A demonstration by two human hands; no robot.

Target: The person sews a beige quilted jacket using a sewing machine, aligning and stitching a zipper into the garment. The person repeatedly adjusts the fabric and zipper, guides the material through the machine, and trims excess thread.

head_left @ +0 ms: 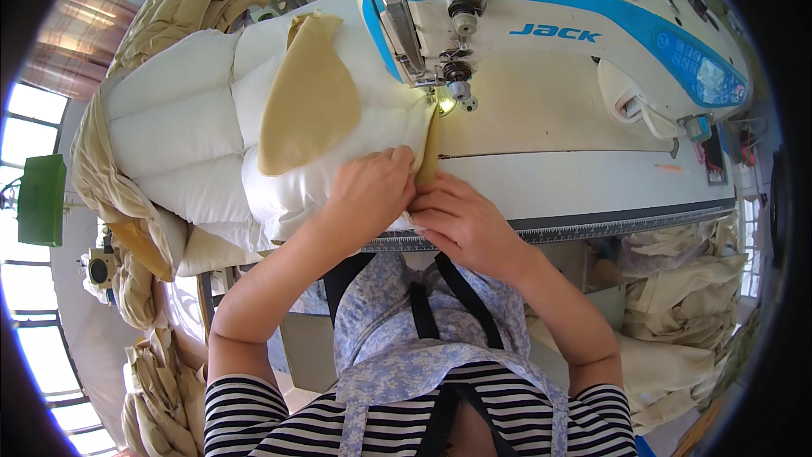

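Observation:
A padded white and tan garment piece (182, 110) lies over the left of the sewing table, its edge running under the needle of a white and blue sewing machine (541, 13). A loose tan flap (309, 106) rests on the white padding. My left hand (376, 190) is closed on the garment's edge just in front of the needle. Beside it my right hand (452, 216) pinches the same edge, below a narrow tan strip (430, 148) that leads up to the lit presser foot. The fingertips partly hide the fabric between them.
A ruler strip (626, 222) runs along the table's front edge. Heaps of tan fabric (685, 305) lie below at the right, with more tan cloth (161, 393) at the lower left. A green box-like object (41, 200) stands out at the far left.

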